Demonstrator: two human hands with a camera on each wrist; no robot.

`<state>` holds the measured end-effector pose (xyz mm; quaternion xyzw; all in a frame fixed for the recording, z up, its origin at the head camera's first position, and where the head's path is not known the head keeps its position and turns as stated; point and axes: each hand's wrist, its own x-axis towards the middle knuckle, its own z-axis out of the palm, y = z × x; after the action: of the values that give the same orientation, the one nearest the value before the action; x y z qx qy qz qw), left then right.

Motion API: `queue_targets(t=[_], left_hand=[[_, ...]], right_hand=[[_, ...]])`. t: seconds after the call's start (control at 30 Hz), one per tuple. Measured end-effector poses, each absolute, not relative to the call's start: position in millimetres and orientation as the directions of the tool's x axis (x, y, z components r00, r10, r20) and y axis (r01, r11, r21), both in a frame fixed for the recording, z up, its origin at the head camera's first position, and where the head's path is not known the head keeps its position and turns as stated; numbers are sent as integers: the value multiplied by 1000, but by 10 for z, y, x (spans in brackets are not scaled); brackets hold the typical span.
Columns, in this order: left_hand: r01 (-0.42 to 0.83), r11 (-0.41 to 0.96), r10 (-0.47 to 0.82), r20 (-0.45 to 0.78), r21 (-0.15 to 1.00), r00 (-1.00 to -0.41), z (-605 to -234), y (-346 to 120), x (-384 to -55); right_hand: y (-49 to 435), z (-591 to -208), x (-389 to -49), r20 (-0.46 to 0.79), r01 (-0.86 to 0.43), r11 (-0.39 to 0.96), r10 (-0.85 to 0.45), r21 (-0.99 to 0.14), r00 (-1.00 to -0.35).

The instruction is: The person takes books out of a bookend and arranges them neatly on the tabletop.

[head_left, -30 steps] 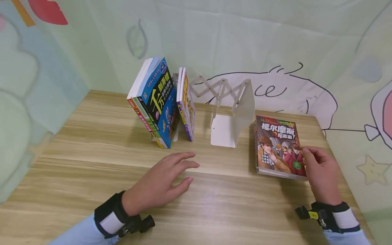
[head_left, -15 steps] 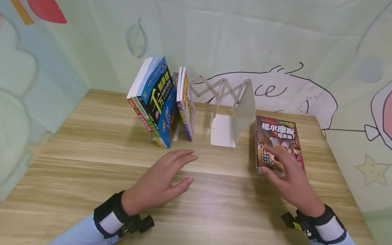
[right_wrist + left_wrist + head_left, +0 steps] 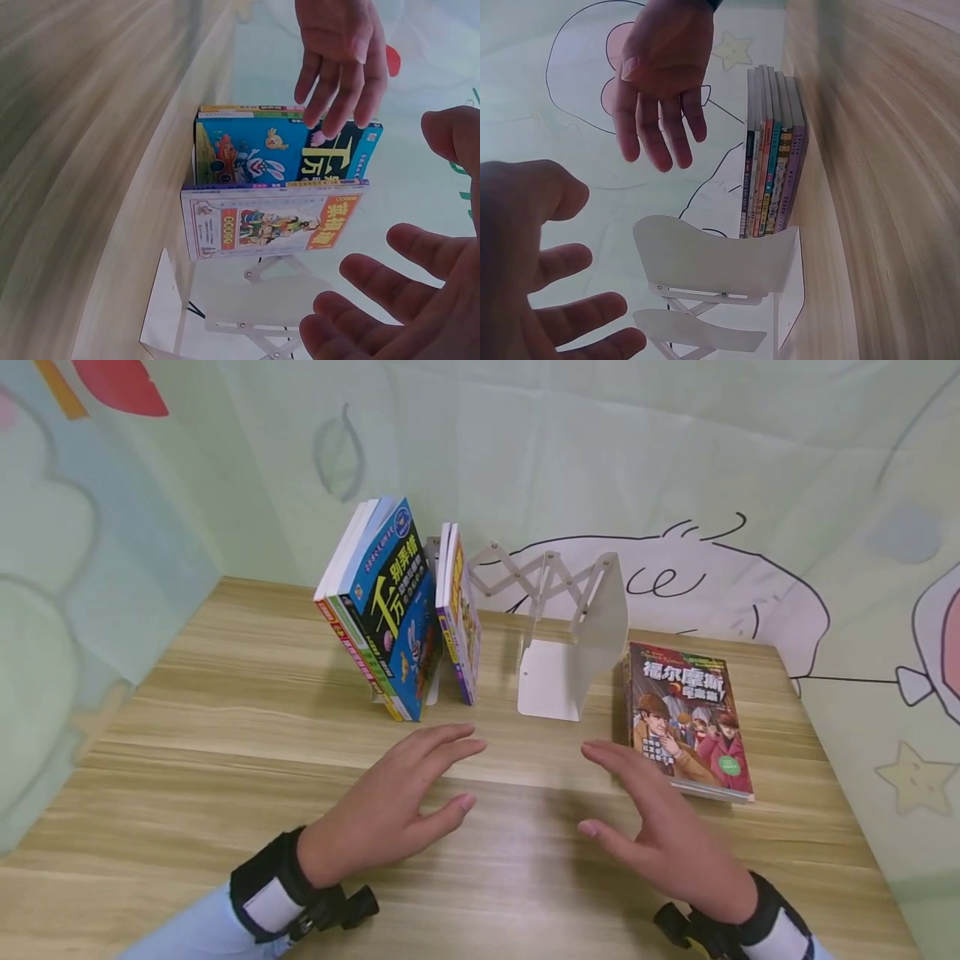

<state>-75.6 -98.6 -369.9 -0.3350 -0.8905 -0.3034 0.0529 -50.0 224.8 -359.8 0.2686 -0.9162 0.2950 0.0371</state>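
My left hand [image 3: 386, 810] hovers over the table with its fingers relaxed and nothing in it. Facing it, my right hand [image 3: 671, 839] is likewise relaxed and holds nothing, near the left front corner of a book stack [image 3: 686, 718]. That stack lies flat; several spines show in the left wrist view. Beyond the hands stands a white folding bookend [image 3: 551, 685] with crisscross arms. Several books with a blue cover [image 3: 401, 618] outward lean at its left end. Beside them, thinner white-edged books [image 3: 460, 618] stand upright within the bookend; their illustrated cover [image 3: 277, 221] shows in the right wrist view.
The wood-grain table [image 3: 225, 735] extends around both hands. A pale printed cloth wall [image 3: 480, 452] with cartoon drawings borders it at the back and sides.
My right hand has left the right edge of the flat book stack and moved left across it. The left hand and the books have stayed in place.
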Motion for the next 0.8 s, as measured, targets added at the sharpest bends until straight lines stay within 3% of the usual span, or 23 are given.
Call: queue_targets(t=[0.43, 0.8], left_hand=[[655, 586, 563, 343, 476, -752, -3655, -978, -789], [694, 603, 520, 467, 393, -715, -3428, -984, -1015]], right_hand=[[2231, -3681, -505, 207, -510, 675, -480, -533, -852], [2237, -3756, -499, 221, -555, 666, -521, -499, -824]])
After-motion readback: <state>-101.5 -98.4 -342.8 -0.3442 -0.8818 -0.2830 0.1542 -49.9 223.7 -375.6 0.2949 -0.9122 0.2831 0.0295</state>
